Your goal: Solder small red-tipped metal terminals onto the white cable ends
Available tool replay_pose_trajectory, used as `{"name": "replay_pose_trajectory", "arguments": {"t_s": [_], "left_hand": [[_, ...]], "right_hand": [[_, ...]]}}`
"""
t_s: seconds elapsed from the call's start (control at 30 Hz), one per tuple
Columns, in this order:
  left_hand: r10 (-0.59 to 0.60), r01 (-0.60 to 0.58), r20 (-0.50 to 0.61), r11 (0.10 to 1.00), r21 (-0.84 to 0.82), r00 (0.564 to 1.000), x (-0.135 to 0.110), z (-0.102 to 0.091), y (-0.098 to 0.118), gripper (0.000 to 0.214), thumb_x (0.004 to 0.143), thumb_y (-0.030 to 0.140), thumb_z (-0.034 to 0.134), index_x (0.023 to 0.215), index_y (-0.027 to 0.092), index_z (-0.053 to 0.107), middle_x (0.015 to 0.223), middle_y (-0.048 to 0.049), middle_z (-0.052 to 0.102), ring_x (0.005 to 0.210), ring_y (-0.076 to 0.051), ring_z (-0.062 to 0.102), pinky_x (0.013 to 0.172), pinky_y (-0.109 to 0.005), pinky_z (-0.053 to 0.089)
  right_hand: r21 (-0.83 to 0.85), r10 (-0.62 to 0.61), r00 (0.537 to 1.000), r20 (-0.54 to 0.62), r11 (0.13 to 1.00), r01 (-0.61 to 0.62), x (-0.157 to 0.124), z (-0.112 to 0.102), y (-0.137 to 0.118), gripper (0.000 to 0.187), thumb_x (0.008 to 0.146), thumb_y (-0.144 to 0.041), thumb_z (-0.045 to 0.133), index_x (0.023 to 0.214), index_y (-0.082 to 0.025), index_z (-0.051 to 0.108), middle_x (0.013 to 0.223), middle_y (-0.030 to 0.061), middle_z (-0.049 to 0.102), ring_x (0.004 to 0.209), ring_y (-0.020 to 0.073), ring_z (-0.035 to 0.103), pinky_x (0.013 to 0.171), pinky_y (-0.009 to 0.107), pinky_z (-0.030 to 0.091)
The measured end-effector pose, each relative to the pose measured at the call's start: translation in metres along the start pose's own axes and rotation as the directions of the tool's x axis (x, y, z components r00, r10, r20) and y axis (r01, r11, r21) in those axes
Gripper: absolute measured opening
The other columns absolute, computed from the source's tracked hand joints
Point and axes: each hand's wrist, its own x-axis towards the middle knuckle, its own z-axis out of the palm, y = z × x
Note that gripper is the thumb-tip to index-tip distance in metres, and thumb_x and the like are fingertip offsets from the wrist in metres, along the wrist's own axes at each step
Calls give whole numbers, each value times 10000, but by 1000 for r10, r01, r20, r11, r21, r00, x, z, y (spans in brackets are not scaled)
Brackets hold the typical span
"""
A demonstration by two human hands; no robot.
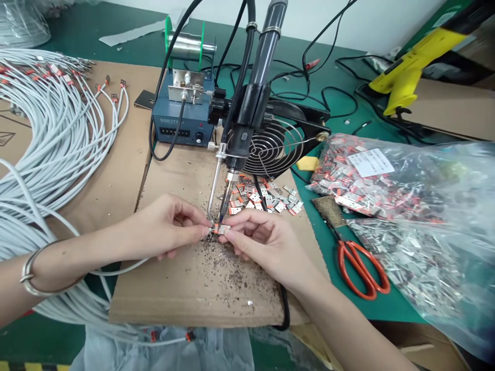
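Observation:
Under the tip of a mounted soldering iron (243, 136), my right hand (266, 242) pinches a small USB connector (223, 230) with an orange insert. My left hand (170, 229) is closed in a pinch on the end of a grey cable (135, 265), right against the connector's orange side. Fingers cover most of that cable end. A thin metal solder feed tube (215, 186) curves down beside the iron tip. Just behind my right hand lies a pile of loose USB connectors (286, 198). Solder specks cover the cardboard (174, 293) below.
Behind stands a blue solder feeder (181, 121) with a solder spool (187, 46). A fan (270, 147) sits beside it. Bundled grey cables (58, 159) fill the left. On the right are red-handled scissors (363, 268), bags of connectors (371, 185) and metal shells (417, 273), and a yellow tool (417, 67).

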Motion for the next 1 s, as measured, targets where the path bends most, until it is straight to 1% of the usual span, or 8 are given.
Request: {"name": "replay_pose_trajectory", "arguments": {"t_s": [0.17,0.4,0.53,0.67,0.87,1.0], "left_hand": [[-7,7,-9,1000,-10,1000,-1,0,3,143,809,274,558,768,140,585,481,81,441,340,-39,400,288,-111,345],[-10,10,-12,999,-32,1000,-3,1,4,131,819,263,548,775,143,576,464,90,431,334,-34,388,289,-105,342],[-13,13,4,999,-43,1000,-3,1,4,137,815,271,554,783,141,584,487,84,444,337,-32,399,287,-105,342],[-15,15,-6,999,-43,1000,-3,1,3,159,812,293,562,776,140,586,515,73,467,336,-29,404,281,-102,344],[-33,33,-5,998,-54,999,-3,1,4,143,809,278,571,773,142,594,511,78,466,328,-23,397,277,-95,340],[-50,49,-13,998,-47,999,-4,1,6,148,806,285,580,748,149,594,482,81,457,325,-28,396,274,-92,340]], "right_hand": [[5,17,1000,-6,1000,-17,-1,0,-1,129,642,-216,727,742,-175,656,605,7,691,480,79,562,428,188,428],[48,31,999,43,998,-33,-2,-4,-2,104,676,-193,720,766,-177,671,624,11,713,544,91,629,459,177,446],[94,25,997,72,995,-31,-2,-6,1,93,697,-182,722,781,-181,680,638,3,720,555,79,643,478,159,457],[133,25,995,92,990,-38,-3,-7,2,85,702,-183,726,774,-187,681,640,-4,723,558,75,649,493,152,464],[97,59,996,70,993,-66,-2,-6,-1,89,696,-216,728,761,-185,675,655,14,724,607,116,677,518,190,486],[104,43,997,68,993,-50,-2,-5,-1,102,686,-214,731,765,-188,672,649,6,721,600,111,674,519,191,481]]}}
